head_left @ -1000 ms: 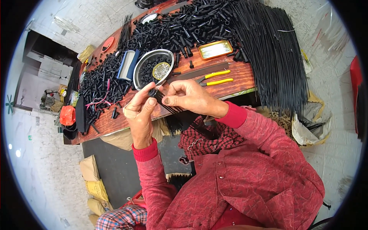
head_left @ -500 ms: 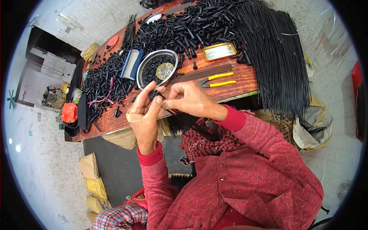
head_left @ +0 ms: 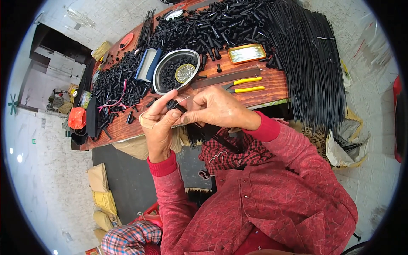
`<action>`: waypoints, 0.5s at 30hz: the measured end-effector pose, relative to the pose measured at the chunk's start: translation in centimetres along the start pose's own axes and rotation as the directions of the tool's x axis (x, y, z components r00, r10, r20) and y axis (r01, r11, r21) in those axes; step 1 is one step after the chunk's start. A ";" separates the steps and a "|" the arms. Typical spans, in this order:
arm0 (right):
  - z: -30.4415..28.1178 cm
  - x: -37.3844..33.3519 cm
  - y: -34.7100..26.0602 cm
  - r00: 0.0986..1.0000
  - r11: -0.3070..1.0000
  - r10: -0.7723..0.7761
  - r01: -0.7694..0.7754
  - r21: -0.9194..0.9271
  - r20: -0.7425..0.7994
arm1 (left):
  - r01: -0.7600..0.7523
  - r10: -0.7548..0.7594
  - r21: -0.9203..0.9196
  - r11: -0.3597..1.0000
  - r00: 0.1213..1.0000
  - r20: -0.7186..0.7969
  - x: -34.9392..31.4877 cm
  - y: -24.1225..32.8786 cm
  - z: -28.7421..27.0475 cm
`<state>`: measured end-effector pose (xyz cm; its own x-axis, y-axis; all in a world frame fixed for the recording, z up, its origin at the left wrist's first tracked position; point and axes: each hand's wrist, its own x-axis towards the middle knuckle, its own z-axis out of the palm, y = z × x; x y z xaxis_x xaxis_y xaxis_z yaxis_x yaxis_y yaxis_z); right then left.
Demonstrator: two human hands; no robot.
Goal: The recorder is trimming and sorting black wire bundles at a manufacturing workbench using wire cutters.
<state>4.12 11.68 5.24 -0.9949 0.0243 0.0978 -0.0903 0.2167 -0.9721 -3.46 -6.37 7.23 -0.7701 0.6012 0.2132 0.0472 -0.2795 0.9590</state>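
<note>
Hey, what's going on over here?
Someone in a red jacket is working at a reddish wooden table. The left hand pinches a small black part; the right hand is close beside it, its grip partly hidden. A thin pale strand sticks out between them. On the table, an oval metal bowl and yellow-handled pliers lie near a heap of black parts.

The hands (head_left: pixel 156 120) partly hide the black piece (head_left: pixel 171 104).

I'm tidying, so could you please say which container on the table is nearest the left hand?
The oval metal tray holding black parts, just beyond the left hand; the rectangular tin, blue box and red dish sit farther away.
</note>
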 end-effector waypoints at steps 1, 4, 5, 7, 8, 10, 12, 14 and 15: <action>-0.1 0.1 0.1 0.999 0.998 -0.001 -0.002 0.066 0.051 | -0.008 0.008 0.020 1.000 1.000 0.009 0.0 0.1 0.1; -0.9 0.5 -0.7 0.988 0.995 0.068 -0.077 0.059 0.142 | -0.030 0.029 0.042 0.999 0.999 0.021 -0.1 0.1 0.3; -0.7 0.5 -0.5 0.989 0.994 0.046 -0.059 0.090 0.140 | -0.046 0.045 0.044 0.998 0.999 0.025 -0.1 0.0 0.3; -0.8 0.8 -0.7 0.989 0.995 0.049 -0.061 0.081 0.143 | -0.059 0.058 0.061 0.996 0.998 0.007 0.0 0.0 0.7; -0.8 0.8 -0.7 0.988 0.996 0.051 -0.062 0.071 0.145 | -0.072 0.073 0.079 0.994 0.997 -0.010 0.0 0.0 0.8; -0.8 0.7 -0.8 0.989 0.997 0.049 -0.056 0.051 0.138 | -0.079 0.081 0.127 0.989 0.997 -0.010 -0.1 0.2 0.9; -0.8 0.6 -0.8 0.990 0.998 0.045 -0.049 0.030 0.131 | -0.087 0.090 0.175 0.981 0.996 -0.010 -0.3 0.4 1.1; -0.5 0.3 -0.5 0.998 1.000 0.019 -0.021 0.022 0.066 | -0.041 0.058 0.263 0.964 0.997 -0.054 -0.6 0.7 1.6; -0.3 0.2 -0.4 0.998 1.000 0.020 -0.022 0.022 0.063 | -0.041 0.057 0.263 0.964 0.997 -0.051 -0.7 0.7 1.8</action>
<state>3.99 11.88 5.69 -0.9974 -0.0330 0.0645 -0.0697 0.1944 -0.9784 -1.70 -5.67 8.13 -0.7979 0.5451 0.2573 0.2444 -0.0977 0.9648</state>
